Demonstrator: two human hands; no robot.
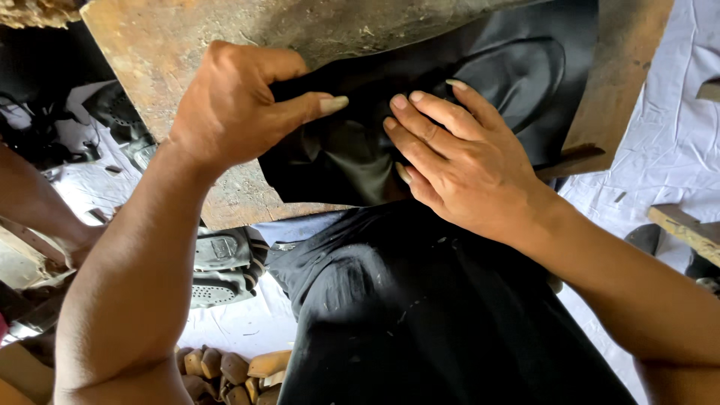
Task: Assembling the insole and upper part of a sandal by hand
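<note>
On worn wooden board (187,45): left hand (232,105) pinching black leather sheet (352,150) edge taut, right hand (457,161) fingers together, flat, pressing it smooth.

A white sheet (667,142) covers the floor, with wooden shoe forms (229,369) heaped at the bottom, grey shoe soles (217,270) just above them, and a wooden plank (686,229) lying at the right.

One camera sits on the person's head. It looks straight down, very close, at a wooden board (225,45) on the lap. The floor shows at both sides.
</note>
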